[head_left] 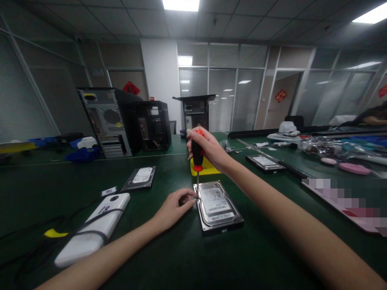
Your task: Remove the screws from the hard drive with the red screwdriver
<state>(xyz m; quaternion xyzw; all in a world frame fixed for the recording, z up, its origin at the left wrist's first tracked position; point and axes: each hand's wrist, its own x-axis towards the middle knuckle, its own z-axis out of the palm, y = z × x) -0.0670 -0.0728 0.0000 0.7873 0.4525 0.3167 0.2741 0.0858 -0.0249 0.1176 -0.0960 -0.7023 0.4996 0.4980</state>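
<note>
I have the right hand (pixel 208 147) wrapped firmly round the screwdriver (pixel 198 154), its shaft standing nearly upright at the left long side of the drive (pixel 218 203), just short of that side's far corner. The drive lies flat on the tabletop (pixel 163 257), below and slightly nearer me than this grip, well in from the far edge; its long axis runs away from me, slanting left. My left hand (pixel 174 206) is lower, fingers curled beside the tip (whether they pinch anything small, I can't tell).
</note>
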